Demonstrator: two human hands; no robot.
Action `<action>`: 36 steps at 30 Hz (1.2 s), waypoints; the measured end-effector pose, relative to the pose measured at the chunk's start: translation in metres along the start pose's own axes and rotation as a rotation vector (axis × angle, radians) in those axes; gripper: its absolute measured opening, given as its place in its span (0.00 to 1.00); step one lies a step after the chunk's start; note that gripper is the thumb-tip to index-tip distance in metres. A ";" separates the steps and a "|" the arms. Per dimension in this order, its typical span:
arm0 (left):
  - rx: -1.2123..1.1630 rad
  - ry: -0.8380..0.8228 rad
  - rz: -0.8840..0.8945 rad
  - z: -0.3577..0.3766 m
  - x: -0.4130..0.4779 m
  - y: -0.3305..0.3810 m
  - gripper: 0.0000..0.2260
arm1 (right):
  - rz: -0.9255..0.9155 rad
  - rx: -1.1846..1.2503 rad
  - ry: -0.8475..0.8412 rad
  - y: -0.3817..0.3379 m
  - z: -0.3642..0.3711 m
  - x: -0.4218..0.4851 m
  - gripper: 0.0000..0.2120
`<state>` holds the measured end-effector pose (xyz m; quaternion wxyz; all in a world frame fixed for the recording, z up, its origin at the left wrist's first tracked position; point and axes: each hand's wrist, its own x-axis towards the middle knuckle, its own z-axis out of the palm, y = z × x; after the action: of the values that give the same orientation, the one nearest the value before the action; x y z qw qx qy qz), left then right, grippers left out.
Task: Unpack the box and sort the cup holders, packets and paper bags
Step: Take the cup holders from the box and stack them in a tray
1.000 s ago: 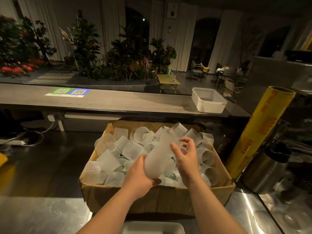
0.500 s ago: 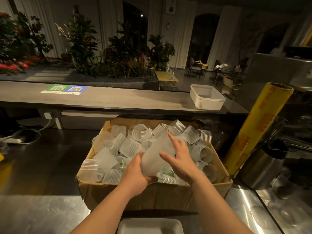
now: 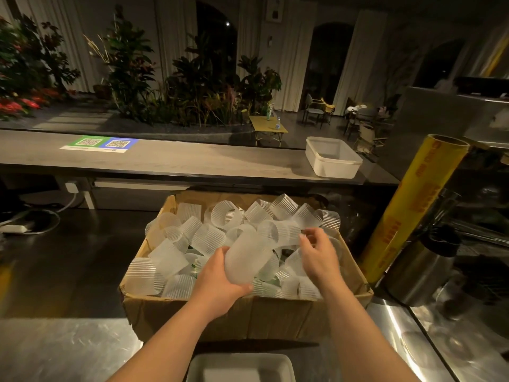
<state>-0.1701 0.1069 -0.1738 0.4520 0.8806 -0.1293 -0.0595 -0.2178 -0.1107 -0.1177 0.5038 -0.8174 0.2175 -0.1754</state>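
You are on the cup-holder step. Your left hand grips a nested stack of frosted translucent plastic cup holders over the middle of the open brown cardboard box, which is full of loose ribbed holders. Your right hand, at 3 o'clock from the stack, hangs loosely curled and holds nothing. Next, I judge, pinch the holder at 1 o'clock and slide it squarely onto the stack.

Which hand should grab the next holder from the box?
Right. The right hand is free, its fingers loosely curled just above the loose holders in the box. The left hand grips the stack, so it is occupied.
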 end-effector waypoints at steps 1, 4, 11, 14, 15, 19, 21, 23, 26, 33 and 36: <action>-0.004 -0.002 0.001 -0.001 0.000 0.001 0.40 | 0.063 -0.136 0.040 0.007 -0.008 0.006 0.11; 0.003 0.012 0.005 -0.001 -0.001 0.003 0.40 | 0.206 -0.571 -0.135 0.025 -0.016 0.009 0.14; 0.015 -0.001 0.002 -0.001 -0.003 0.002 0.41 | 0.290 -0.616 -0.308 0.036 -0.005 0.001 0.21; 0.020 -0.008 -0.004 -0.002 -0.003 0.003 0.41 | 0.306 -0.511 -0.315 0.031 -0.005 0.004 0.21; 0.021 -0.008 -0.004 -0.002 -0.002 0.003 0.41 | 0.305 -0.489 -0.301 0.029 -0.006 0.004 0.20; 0.017 -0.001 -0.006 -0.002 -0.003 0.003 0.41 | 0.221 -0.083 -0.200 0.021 -0.015 0.003 0.16; 0.025 -0.006 -0.003 -0.002 -0.003 0.003 0.40 | 0.149 0.209 -0.109 0.006 -0.021 -0.001 0.14; 0.046 -0.011 -0.002 -0.001 -0.003 0.005 0.39 | 0.081 0.375 -0.027 -0.010 -0.022 -0.002 0.13; 0.064 -0.011 -0.014 -0.001 -0.003 0.009 0.40 | -0.093 0.346 -0.050 -0.025 -0.014 -0.007 0.11; 0.061 -0.009 -0.047 0.001 -0.003 0.009 0.39 | -0.331 0.001 -0.110 -0.025 0.009 -0.019 0.14; 0.052 -0.027 -0.068 0.002 -0.001 0.008 0.39 | -0.400 -0.064 -0.132 -0.029 0.010 -0.019 0.14</action>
<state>-0.1724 0.1014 -0.1686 0.4248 0.8951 -0.1068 -0.0836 -0.2235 -0.0817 -0.0974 0.4460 -0.8695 0.0230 -0.2108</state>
